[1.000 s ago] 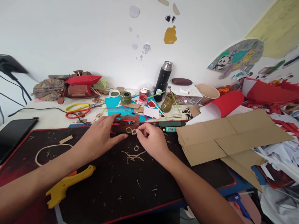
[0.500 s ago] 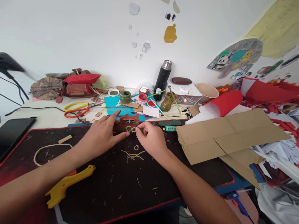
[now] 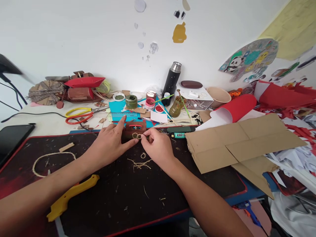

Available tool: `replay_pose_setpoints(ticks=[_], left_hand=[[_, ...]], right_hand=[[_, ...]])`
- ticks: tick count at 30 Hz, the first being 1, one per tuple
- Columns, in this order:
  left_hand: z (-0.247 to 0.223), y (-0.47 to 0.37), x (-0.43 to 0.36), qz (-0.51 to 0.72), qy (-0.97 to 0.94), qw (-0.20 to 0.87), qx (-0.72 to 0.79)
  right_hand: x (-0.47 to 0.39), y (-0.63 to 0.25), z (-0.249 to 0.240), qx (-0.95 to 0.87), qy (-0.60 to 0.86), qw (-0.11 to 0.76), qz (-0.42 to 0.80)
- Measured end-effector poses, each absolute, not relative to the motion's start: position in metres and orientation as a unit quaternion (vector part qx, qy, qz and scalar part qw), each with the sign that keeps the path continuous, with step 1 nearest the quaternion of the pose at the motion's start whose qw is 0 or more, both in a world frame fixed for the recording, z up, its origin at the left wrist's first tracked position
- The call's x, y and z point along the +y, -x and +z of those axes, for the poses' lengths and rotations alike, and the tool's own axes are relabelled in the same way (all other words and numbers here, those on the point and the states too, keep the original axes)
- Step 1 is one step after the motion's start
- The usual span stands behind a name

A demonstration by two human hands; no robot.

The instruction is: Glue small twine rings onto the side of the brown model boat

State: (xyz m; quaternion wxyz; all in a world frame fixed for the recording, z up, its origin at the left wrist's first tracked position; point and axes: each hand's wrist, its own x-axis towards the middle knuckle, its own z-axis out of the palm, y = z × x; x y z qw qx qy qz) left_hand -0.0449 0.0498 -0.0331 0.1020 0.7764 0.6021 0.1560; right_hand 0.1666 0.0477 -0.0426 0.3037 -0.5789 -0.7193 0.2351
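Observation:
A small brown model boat with a red-trimmed top stands at the back of the dark mat. Two small twine rings sit side by side against its near side. My left hand is spread at the boat's left end, its thumb tip beside the rings. My right hand pinches the right ring between thumb and forefinger. Nearer to me, a loose twine ring and several short twine pieces lie on the mat.
A yellow glue gun and a twine loop lie at the left. Scissors, paint jars and a black flask stand or lie behind. Cardboard covers the mat's right side.
The view has shifted slightly. My right fingers have moved a little closer to my left thumb, and both hands remain at the boat and rings.

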Motion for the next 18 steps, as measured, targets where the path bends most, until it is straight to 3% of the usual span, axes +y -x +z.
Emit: replay_pose_setpoints(ticks=[18], left_hand=[[-0.0329, 0.0384, 0.0509, 0.111, -0.780, 0.068, 0.612]], right_hand=[[0.0485, -0.1623, -0.0527, -0.728, 0.578, 0.321, 0.181]])
